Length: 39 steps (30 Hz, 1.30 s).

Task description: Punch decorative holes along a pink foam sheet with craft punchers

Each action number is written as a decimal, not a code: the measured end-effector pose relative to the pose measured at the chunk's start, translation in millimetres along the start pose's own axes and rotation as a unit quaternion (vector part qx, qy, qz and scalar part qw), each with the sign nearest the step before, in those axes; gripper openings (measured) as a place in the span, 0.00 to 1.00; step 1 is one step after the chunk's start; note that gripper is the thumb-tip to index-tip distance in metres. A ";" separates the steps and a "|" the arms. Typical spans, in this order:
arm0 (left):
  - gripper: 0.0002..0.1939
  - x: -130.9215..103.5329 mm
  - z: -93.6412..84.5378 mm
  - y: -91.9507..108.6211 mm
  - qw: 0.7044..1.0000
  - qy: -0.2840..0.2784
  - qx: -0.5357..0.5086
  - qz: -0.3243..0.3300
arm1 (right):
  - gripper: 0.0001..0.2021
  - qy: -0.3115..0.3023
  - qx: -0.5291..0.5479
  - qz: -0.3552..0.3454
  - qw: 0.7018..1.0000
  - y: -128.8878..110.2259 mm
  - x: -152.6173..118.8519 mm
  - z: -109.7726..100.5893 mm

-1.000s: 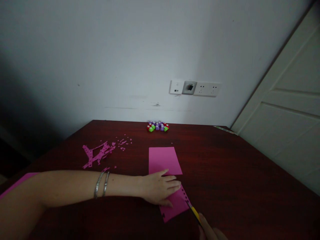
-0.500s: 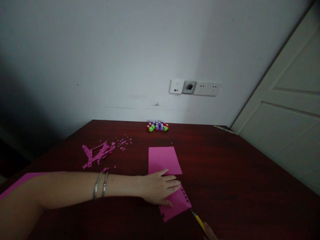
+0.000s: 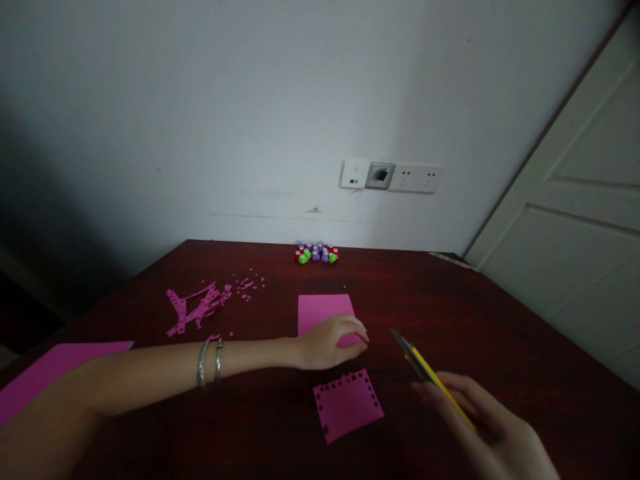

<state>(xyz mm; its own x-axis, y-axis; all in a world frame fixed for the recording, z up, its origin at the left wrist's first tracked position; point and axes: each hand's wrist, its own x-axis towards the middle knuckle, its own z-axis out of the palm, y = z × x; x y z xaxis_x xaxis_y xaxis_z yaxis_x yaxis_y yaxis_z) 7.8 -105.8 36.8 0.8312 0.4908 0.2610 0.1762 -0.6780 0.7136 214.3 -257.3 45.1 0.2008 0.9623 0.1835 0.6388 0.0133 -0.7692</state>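
Observation:
A pink paper sheet [image 3: 324, 308] lies mid-table, with my left hand [image 3: 334, 341] over its near right corner. The fingers and thumb of that hand are curled around the corner, and pink shows between them. Nearer to me lies a smaller piece of pink paper [image 3: 349, 408], with a row of dark holes along its left, far and right edges. My right hand [image 3: 493, 427] is closed around a yellow utility knife [image 3: 436, 380]. Its blade is out, points up and left, and is apart from both papers.
Pink paper scraps [image 3: 203, 308] and tiny cut-out bits [image 3: 246, 285] lie at the left. Another pink sheet [image 3: 65, 370] is partly under my left forearm. Small colourful toy-like pieces [image 3: 316, 253] stand near the wall, below several sockets [image 3: 390, 177].
My left hand has left the holed piece and moved up to the larger sheet's corner, fingers now curled. My right hand has lifted the knife away from the holed piece, up and right.

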 end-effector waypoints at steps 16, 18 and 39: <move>0.17 2.9 -15.6 9.3 0.925 0.201 -0.267 -0.183 | 0.19 -0.150 0.283 0.046 0.946 -29.1 86.7 59.4; 0.16 -0.4 -18.8 9.1 0.924 0.195 -0.274 -0.182 | 0.18 -0.152 0.293 0.038 0.943 -32.1 87.1 66.0; 0.14 -106.0 -188.2 -92.6 0.858 -0.060 0.123 -0.495 | 0.12 -0.237 -0.081 -0.084 0.964 9.3 74.8 49.1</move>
<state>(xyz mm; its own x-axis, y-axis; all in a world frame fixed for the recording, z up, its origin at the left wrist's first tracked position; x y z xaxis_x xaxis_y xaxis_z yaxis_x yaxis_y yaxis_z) -195.9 8.0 65.4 0.2553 0.8424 -0.4746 0.9212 -0.0628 0.3840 198.8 -171.9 21.5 -0.2534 0.9668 -0.0327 0.7481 0.1744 -0.6402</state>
